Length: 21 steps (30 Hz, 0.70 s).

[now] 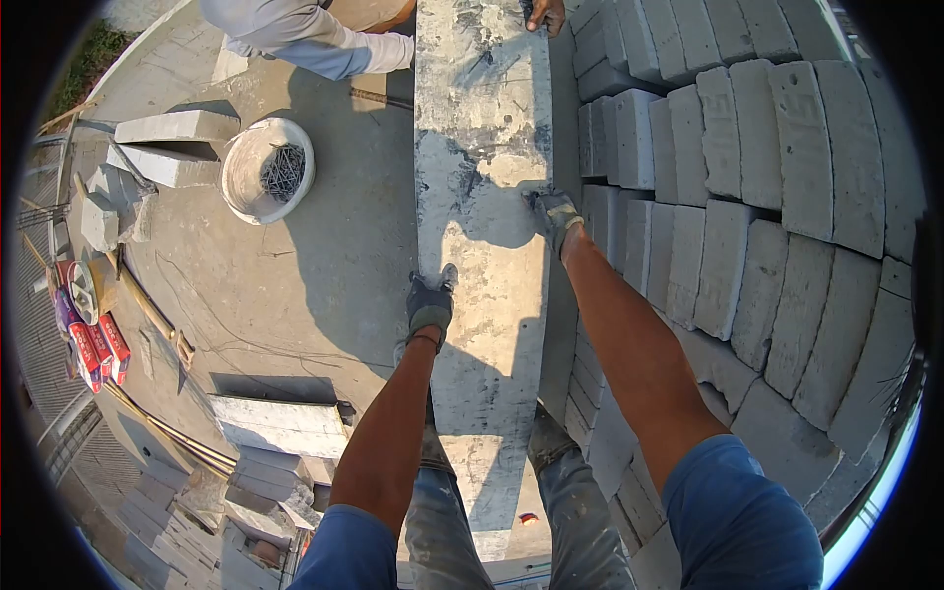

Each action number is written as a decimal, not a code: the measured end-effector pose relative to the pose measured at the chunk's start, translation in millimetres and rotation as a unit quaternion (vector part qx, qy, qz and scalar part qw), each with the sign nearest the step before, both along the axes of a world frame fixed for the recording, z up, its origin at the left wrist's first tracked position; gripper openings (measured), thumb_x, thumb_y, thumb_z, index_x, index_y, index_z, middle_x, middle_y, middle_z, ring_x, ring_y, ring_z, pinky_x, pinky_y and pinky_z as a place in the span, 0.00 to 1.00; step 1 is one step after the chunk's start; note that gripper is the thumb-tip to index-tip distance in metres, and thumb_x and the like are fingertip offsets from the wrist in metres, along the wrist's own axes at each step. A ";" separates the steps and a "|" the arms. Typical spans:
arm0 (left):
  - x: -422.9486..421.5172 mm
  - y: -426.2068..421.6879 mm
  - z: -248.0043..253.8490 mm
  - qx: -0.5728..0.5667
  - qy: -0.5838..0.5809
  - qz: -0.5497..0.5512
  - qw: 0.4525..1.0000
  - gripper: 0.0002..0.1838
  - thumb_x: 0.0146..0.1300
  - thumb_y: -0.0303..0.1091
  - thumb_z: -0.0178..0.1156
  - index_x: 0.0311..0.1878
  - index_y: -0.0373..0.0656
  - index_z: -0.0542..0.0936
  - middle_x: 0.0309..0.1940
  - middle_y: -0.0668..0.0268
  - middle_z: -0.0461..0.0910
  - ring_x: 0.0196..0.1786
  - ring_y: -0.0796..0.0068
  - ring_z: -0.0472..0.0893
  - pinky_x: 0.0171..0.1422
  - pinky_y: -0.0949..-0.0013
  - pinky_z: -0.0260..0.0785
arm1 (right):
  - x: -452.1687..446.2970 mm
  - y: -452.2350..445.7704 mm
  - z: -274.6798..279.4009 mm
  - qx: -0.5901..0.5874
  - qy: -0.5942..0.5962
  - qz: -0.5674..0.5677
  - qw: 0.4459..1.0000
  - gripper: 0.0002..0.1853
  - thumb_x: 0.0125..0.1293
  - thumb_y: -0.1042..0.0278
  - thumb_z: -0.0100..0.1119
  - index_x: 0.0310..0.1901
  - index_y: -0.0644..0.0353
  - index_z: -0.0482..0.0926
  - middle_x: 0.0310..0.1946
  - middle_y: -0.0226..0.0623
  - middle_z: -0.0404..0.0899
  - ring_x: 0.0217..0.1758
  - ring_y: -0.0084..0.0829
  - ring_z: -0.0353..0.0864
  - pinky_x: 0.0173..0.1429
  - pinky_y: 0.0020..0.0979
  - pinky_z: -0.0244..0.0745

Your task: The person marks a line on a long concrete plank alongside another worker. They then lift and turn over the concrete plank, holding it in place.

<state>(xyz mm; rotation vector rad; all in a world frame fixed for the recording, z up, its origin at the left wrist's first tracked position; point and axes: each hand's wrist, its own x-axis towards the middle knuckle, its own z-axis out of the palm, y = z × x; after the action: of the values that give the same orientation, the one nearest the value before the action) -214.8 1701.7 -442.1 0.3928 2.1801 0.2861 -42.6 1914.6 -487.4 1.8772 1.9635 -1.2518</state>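
While the left hand (429,300) and right hand (557,216) curl their fingers on the edges of the long board (492,334) mid-frame, it seems best to hold tight and keep it level with the helper's hand (547,14) up top.

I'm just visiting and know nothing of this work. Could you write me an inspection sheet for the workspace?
Surface: grey floor, partly shaded.
Job's things: long board, stained, mottled.
Clutter: white bucket holding dark metal pieces; red packages and pale slabs, all at left.
Grips: gloved left grip on the board's left edge; gloved right grip on its right edge.
Cables: thin strands on the floor, type unclear.
Surroundings: stacked blocks at right; co-worker's hand at the board's far part.
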 end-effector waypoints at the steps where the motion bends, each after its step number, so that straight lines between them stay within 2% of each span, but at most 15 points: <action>1: 0.3 -0.8 -0.9 -0.003 0.006 -0.004 1.000 0.52 0.51 0.67 0.57 0.67 0.32 0.56 0.60 0.42 0.66 0.63 0.48 0.67 0.64 0.57 0.62 | 2.4 0.7 -2.2 0.074 -0.045 0.104 0.991 0.20 0.68 0.54 0.42 0.43 0.59 0.79 0.42 0.39 0.81 0.45 0.37 0.79 0.50 0.35 0.72; 2: -0.1 -0.6 0.2 -0.003 0.006 -0.003 1.000 0.52 0.51 0.67 0.57 0.67 0.32 0.56 0.60 0.42 0.66 0.63 0.48 0.67 0.64 0.57 0.62 | 3.3 1.1 -4.4 0.146 -0.090 0.205 0.964 0.19 0.68 0.55 0.41 0.43 0.59 0.79 0.42 0.38 0.81 0.45 0.37 0.79 0.51 0.35 0.72; 5: -1.0 1.1 4.5 0.002 -0.002 0.000 1.000 0.52 0.51 0.67 0.57 0.66 0.32 0.56 0.60 0.42 0.66 0.62 0.48 0.67 0.64 0.57 0.62 | 3.9 1.1 -9.7 0.173 -0.104 0.242 0.949 0.19 0.68 0.56 0.41 0.43 0.58 0.79 0.42 0.39 0.81 0.46 0.38 0.78 0.52 0.35 0.71; 9: -2.1 4.1 8.8 -0.018 -0.020 0.001 1.000 0.52 0.52 0.67 0.56 0.67 0.33 0.55 0.62 0.45 0.64 0.65 0.50 0.64 0.67 0.60 0.59 | 3.6 2.2 -6.2 0.150 -0.072 0.220 0.961 0.18 0.69 0.57 0.39 0.43 0.58 0.79 0.44 0.41 0.80 0.48 0.40 0.77 0.52 0.35 0.70; 12: -2.0 4.9 10.2 -0.023 -0.014 -0.003 1.000 0.51 0.52 0.67 0.55 0.66 0.32 0.56 0.62 0.44 0.63 0.65 0.50 0.64 0.67 0.60 0.59 | 3.1 2.4 2.6 0.163 -0.093 0.280 0.942 0.18 0.68 0.58 0.40 0.43 0.58 0.79 0.45 0.40 0.79 0.48 0.39 0.77 0.53 0.35 0.71; 14: -1.4 3.9 9.6 -0.021 -0.017 -0.001 1.000 0.51 0.53 0.67 0.55 0.66 0.32 0.56 0.62 0.44 0.63 0.65 0.49 0.64 0.67 0.60 0.59 | 2.3 1.5 8.1 0.147 -0.063 0.251 0.955 0.24 0.70 0.55 0.33 0.42 0.60 0.80 0.44 0.43 0.79 0.49 0.42 0.77 0.54 0.37 0.70; 17: -0.8 1.7 4.9 0.001 -0.002 -0.004 1.000 0.51 0.53 0.67 0.55 0.65 0.30 0.56 0.62 0.43 0.63 0.65 0.49 0.64 0.67 0.61 0.59 | 3.8 2.0 13.3 0.172 -0.079 0.294 0.937 0.24 0.70 0.54 0.32 0.42 0.60 0.80 0.44 0.44 0.79 0.49 0.43 0.77 0.54 0.38 0.69; 21: -0.8 -0.6 1.3 -0.012 0.002 -0.002 1.000 0.51 0.53 0.67 0.54 0.67 0.34 0.55 0.61 0.43 0.64 0.64 0.49 0.66 0.65 0.58 0.61 | 1.9 -0.3 13.1 0.182 -0.069 0.277 0.941 0.22 0.70 0.56 0.35 0.42 0.60 0.79 0.43 0.44 0.80 0.48 0.41 0.78 0.52 0.37 0.70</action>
<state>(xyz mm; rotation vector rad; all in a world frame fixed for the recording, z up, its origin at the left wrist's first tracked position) -215.6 1701.1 -440.8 0.3850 2.1836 0.2569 -40.7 1914.3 -474.3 1.3155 2.5165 -0.6143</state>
